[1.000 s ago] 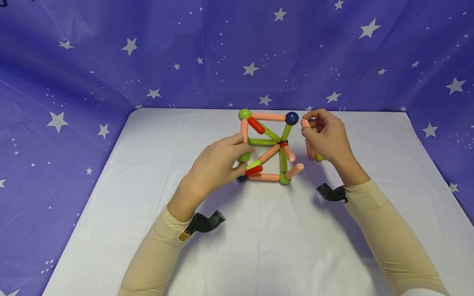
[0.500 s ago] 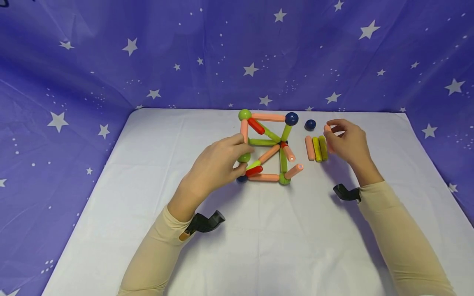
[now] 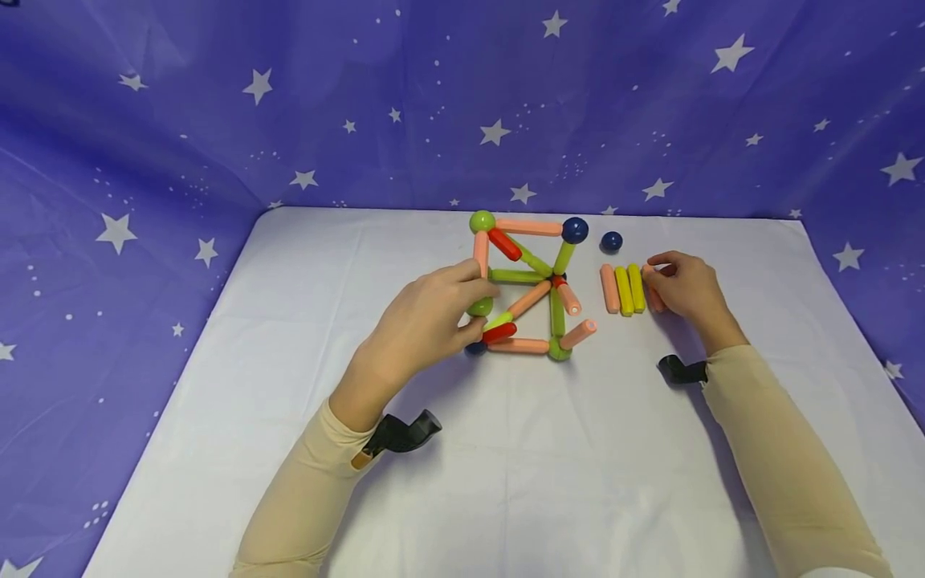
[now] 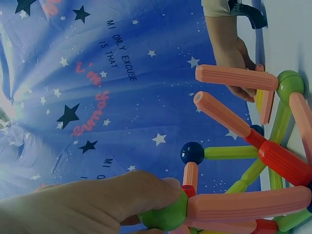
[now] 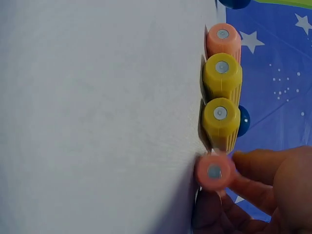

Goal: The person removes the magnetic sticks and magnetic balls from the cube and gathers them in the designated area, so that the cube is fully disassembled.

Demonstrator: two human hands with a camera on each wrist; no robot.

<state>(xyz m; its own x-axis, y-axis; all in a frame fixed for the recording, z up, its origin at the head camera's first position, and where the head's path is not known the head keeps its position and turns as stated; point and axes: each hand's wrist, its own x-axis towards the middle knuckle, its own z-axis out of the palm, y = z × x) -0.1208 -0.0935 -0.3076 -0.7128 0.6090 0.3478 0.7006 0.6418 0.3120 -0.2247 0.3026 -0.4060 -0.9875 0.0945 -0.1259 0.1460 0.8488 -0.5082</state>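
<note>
A frame of pink, green and red magnetic sticks joined by balls stands mid-table. At its left side my left hand (image 3: 426,313) pinches a green ball (image 4: 165,212), from which a pink stick runs in the left wrist view. To the right of the frame, my right hand (image 3: 690,293) holds a pink magnetic stick (image 5: 214,173) between thumb and fingers, down at the table. Beside it lie a yellow stick (image 3: 637,287), a second yellow stick (image 3: 625,291) and another pink stick (image 3: 610,289), all roughly parallel.
Just behind the row of sticks sits a loose dark blue ball (image 3: 611,242). Two pink sticks, one of them (image 3: 580,333) on a green ball, jut up with free ends from the frame's right side. A starry purple cloth (image 3: 390,104) rises behind the white table (image 3: 506,482).
My right hand has moved right, away from the frame, and brought its pink stick down beside the yellow sticks, uncovering the row and the loose ball. My left hand stays on the green ball.
</note>
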